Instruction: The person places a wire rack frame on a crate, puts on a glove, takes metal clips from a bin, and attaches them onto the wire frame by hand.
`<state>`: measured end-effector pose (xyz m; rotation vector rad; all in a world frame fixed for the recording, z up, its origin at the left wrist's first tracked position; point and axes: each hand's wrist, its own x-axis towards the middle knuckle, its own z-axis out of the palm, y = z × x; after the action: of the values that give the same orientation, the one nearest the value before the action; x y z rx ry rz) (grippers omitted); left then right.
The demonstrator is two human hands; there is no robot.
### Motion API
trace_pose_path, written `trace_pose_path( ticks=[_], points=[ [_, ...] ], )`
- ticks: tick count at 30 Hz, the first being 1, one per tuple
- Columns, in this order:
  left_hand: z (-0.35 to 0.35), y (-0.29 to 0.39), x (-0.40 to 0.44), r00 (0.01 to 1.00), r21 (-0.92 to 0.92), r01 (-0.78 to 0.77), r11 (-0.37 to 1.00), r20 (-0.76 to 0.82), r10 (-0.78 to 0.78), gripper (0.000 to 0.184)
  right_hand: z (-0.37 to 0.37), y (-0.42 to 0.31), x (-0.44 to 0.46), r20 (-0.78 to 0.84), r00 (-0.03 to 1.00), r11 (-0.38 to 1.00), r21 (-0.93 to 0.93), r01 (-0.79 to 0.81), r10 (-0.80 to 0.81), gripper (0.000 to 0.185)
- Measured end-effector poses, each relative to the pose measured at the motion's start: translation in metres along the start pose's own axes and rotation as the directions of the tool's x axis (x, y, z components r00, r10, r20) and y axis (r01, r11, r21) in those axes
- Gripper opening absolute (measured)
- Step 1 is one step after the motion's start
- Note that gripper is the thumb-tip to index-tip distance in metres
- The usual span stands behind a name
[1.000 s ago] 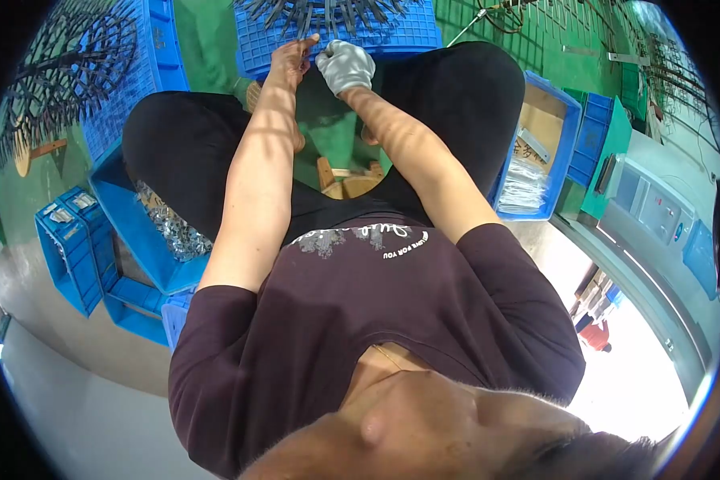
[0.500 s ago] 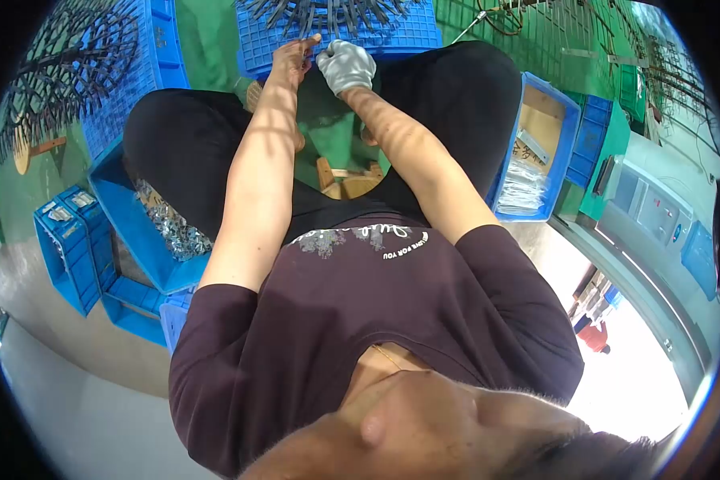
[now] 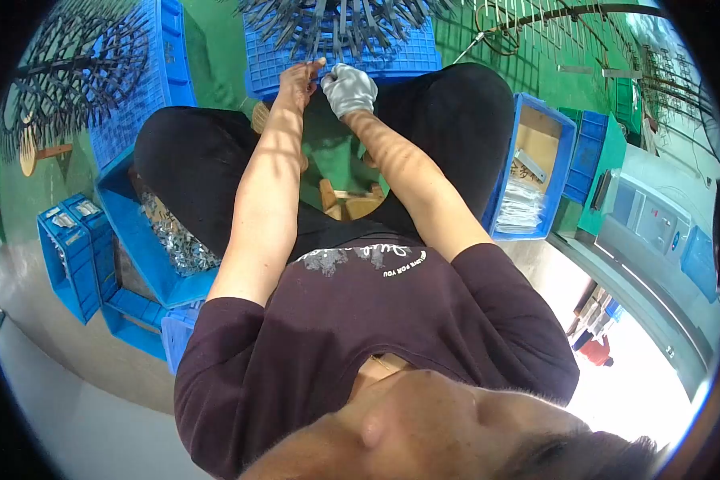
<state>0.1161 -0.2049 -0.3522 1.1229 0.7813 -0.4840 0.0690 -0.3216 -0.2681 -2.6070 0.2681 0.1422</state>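
My left hand (image 3: 298,83), bare, is in front of me at the near edge of a blue crate (image 3: 264,60). Its fingers are bent together with the thumb side toward the other hand; what they hold is too small to make out. Close beside it on the right, my right hand (image 3: 349,90) wears a pale glove and is closed like a fist; anything inside it is hidden. Just beyond both hands, dark metal pieces (image 3: 340,24) fan out over the crate, and some tips reach close to the fingers.
Dark branching metal pieces (image 3: 80,76) lie on another blue crate (image 3: 164,48) at the left. A blue bin (image 3: 128,216) holds small shiny parts (image 3: 180,244). On the right, a blue box (image 3: 564,144) holds white packets (image 3: 520,206). Metal racks (image 3: 656,76) stand at the upper right.
The whole view has shifted, so my hands, legs and the crates appear lower, and more of the dark metal pieces shows. Both hands keep nearly the same pose beside each other.
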Motion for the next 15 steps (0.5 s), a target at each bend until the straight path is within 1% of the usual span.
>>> trace_pose_path(
  ticks=[2, 4, 7, 10, 11, 15],
  points=[
    [0.0001, 0.0010, -0.0031, 1.000, -0.033, 0.003, 0.999, 0.025, -0.002, 0.029, -0.0043, -0.0037, -0.0003, 0.026, 0.999, 0.999, -0.022, -0.042, 0.042, 0.022],
    [0.0000, 0.0034, -0.0060, 0.999, -0.065, 0.005, 0.998, 0.048, -0.002, 0.035, -0.0047, -0.0038, -0.0008, 0.022, 1.000, 0.999, -0.031, -0.022, 0.023, 0.022],
    [0.0019, 0.0044, -0.0094, 1.000, -0.055, 0.000, 0.998, 0.017, 0.001, 0.034, -0.0023, -0.0017, -0.0003, 0.030, 1.000, 0.999, -0.045, 0.000, 0.001, 0.022],
    [0.0001, 0.0037, -0.0046, 0.999, -0.050, 0.012, 0.999, 0.036, -0.010, 0.033, -0.0016, 0.0024, -0.0020, 0.011, 1.000, 0.999, -0.020, 0.026, -0.026, 0.021],
    [0.0010, 0.0039, -0.0040, 1.000, -0.039, 0.018, 0.999, 0.017, -0.017, 0.033, -0.0017, 0.0025, -0.0021, -0.002, 0.999, 0.999, -0.004, 0.035, -0.035, 0.021],
    [0.0045, 0.0057, -0.0106, 1.000, -0.045, 0.006, 0.999, -0.018, -0.007, 0.032, 0.0003, 0.0003, 0.0003, 0.005, 1.000, 1.000, -0.014, 0.009, -0.009, 0.021]
  ],
)
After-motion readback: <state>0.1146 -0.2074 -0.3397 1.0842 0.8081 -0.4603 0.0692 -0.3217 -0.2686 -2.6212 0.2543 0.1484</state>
